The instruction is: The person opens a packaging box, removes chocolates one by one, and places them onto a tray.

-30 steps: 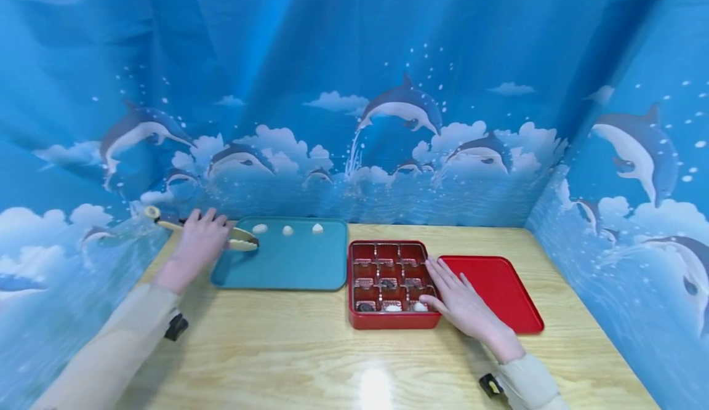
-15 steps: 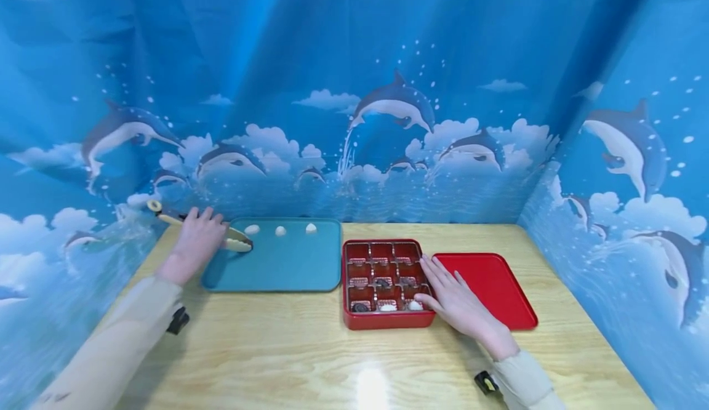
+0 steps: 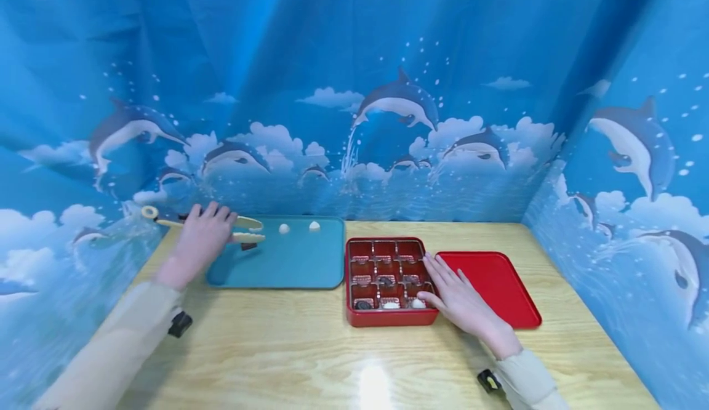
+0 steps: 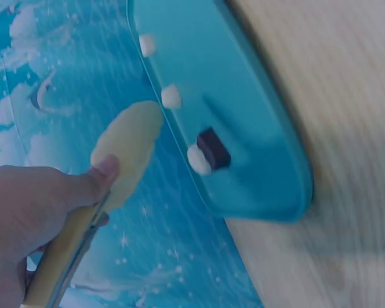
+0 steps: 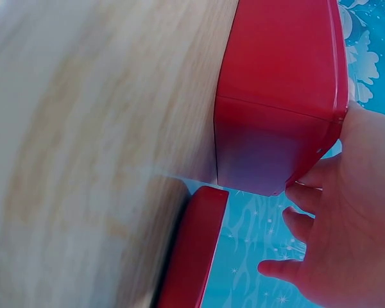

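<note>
My left hand (image 3: 202, 237) grips yellow tongs (image 3: 247, 237) over the left side of the teal tray (image 3: 301, 268). The tong ends stand apart. Just under the lower end shows a dark brown chocolate piece (image 3: 249, 246). In the left wrist view the chocolate (image 4: 213, 149) overlaps a white piece (image 4: 197, 159) near the tray's back edge. Two more white pieces, one a small mound (image 3: 314, 226), sit along that edge. My right hand (image 3: 462, 305) rests with straight fingers against the right rim of a red divided box (image 3: 392, 318). Dark and white pieces lie in its nearer compartments.
A flat red tray or lid (image 3: 495, 287) lies right of the box, partly under my right hand in the head view. The wooden table (image 3: 277, 348) extends in front. A blue dolphin-print curtain (image 3: 310, 90) stands directly behind the trays.
The tong ends have spread apart; the dark piece at their tips now shows below the lower end. My right hand keeps its place on the box. The head view has shifted slightly.
</note>
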The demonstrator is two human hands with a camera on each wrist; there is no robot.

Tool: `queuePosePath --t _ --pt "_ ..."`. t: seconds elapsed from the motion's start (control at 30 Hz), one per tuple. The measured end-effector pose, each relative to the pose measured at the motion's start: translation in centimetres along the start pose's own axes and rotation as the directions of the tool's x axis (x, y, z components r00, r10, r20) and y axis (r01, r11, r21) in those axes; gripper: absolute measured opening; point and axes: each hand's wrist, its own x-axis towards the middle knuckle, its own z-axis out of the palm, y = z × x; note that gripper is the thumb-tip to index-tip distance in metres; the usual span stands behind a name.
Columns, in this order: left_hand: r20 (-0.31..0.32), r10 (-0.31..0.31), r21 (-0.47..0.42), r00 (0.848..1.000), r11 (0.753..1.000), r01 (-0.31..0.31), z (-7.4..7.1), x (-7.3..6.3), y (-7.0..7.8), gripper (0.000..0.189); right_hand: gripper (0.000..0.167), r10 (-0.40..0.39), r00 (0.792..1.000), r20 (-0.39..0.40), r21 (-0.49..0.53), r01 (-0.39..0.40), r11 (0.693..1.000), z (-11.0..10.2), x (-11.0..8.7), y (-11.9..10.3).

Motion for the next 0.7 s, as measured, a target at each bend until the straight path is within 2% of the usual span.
queuePosePath --t 0.1,0.23,0.37,0.7 --pt "-0.126 0.024 0.012 0.992 1.0 -0.023 0.1 0.0 1.3 0.044 0.081 -0.003 1.0 -0.002 0.0 0.003 1.0 0.0 0.0 0.0" --pt "-0.215 0.044 0.011 0.976 0.999 -0.042 0.2 0.2 2.9 0.047 0.081 -0.005 1.0 -0.003 0.004 0.005 1.0 0.0 0.0 0.1" --pt "-0.252 0.061 -0.028 0.966 0.997 -0.07 0.0 0.5 4.3 0.053 0.082 -0.005 1.0 0.001 0.002 0.005 1.0 0.0 0.0 0.1" --pt "-0.283 0.108 -0.076 0.953 0.988 -0.135 -1.2 2.2 8.2 0.055 0.081 -0.005 1.0 0.006 0.0 0.005 1.0 0.0 0.1 0.2"
